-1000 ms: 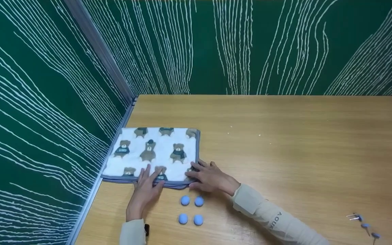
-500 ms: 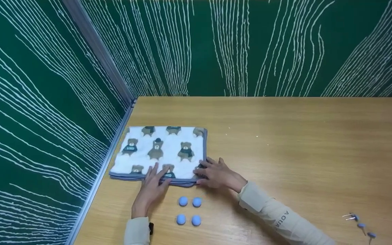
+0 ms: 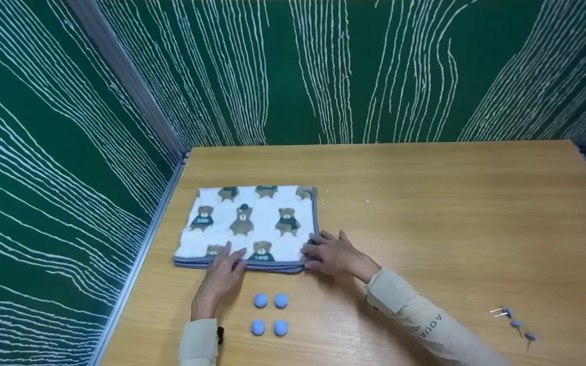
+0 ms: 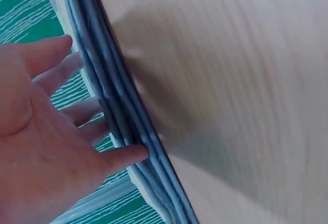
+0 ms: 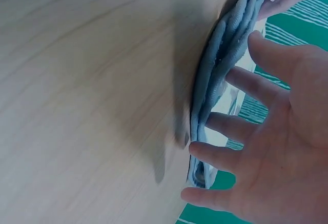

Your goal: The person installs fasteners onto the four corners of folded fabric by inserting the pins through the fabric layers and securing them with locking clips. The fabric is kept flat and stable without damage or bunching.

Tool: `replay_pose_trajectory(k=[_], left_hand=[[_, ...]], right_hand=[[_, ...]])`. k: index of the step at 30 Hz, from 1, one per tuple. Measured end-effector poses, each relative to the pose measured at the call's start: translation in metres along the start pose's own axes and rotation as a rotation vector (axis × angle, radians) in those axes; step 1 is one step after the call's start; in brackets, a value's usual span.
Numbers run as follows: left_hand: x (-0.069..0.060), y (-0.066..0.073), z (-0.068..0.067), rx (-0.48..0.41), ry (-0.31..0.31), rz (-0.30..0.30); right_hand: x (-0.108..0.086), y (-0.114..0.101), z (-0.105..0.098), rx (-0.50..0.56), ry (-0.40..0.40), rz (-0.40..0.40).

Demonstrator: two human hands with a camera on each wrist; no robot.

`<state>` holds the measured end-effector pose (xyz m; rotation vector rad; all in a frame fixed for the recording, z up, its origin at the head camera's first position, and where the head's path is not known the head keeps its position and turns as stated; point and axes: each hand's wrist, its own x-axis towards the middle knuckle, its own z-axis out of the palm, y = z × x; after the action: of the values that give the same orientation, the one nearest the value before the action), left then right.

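Observation:
A folded white blanket (image 3: 242,221) with brown bears and grey-blue edging lies flat on the table. My left hand (image 3: 220,277) rests at its front edge, fingertips on the cloth. In the left wrist view, the fingers of my left hand (image 4: 56,126) are spread against the stacked folds of the edging (image 4: 110,80). My right hand (image 3: 339,255) touches the blanket's front right corner with its fingers apart. Seen from the right wrist, my right hand (image 5: 271,131) has spread fingers beside the layered blanket edge (image 5: 225,49).
Several blue balls (image 3: 269,314) sit on the wooden table (image 3: 425,218) in front of the blanket. At the right lie blue-headed pieces with thin metal pins (image 3: 516,324). Green walls with white lines (image 3: 69,127) stand along the left and back. Tiny white specks (image 3: 367,201) dot the table.
Both hands have shifted the blanket to the right, away from the table's left edge. The head view has also moved a little. The balls stay in the same arrangement.

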<state>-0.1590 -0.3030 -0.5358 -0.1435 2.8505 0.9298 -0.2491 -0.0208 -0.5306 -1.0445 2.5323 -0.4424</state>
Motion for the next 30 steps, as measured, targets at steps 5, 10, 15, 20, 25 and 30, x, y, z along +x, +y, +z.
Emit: replay_pose_trajectory(k=[5, 10, 15, 20, 25, 30], left_hand=[[-0.001, 0.002, -0.002, -0.026, -0.008, -0.024], [0.000, 0.006, -0.002, 0.000, 0.037, -0.026], [0.000, 0.008, -0.002, 0.054, 0.046, -0.063], [0.000, 0.009, -0.002, 0.082, 0.006, -0.067], [0.000, 0.012, -0.001, 0.094, -0.036, -0.076], [-0.002, 0.018, 0.000, 0.080, -0.065, -0.061]], right_hand=[[-0.008, 0.006, -0.002, 0.014, -0.017, 0.057], [-0.018, 0.015, -0.005, 0.010, 0.002, 0.087], [-0.031, 0.025, -0.009, 0.021, 0.023, 0.106], [-0.045, 0.035, -0.009, 0.039, 0.044, 0.118], [-0.059, 0.044, -0.009, 0.034, 0.083, 0.113], [-0.076, 0.052, -0.010, 0.039, 0.094, 0.151]])
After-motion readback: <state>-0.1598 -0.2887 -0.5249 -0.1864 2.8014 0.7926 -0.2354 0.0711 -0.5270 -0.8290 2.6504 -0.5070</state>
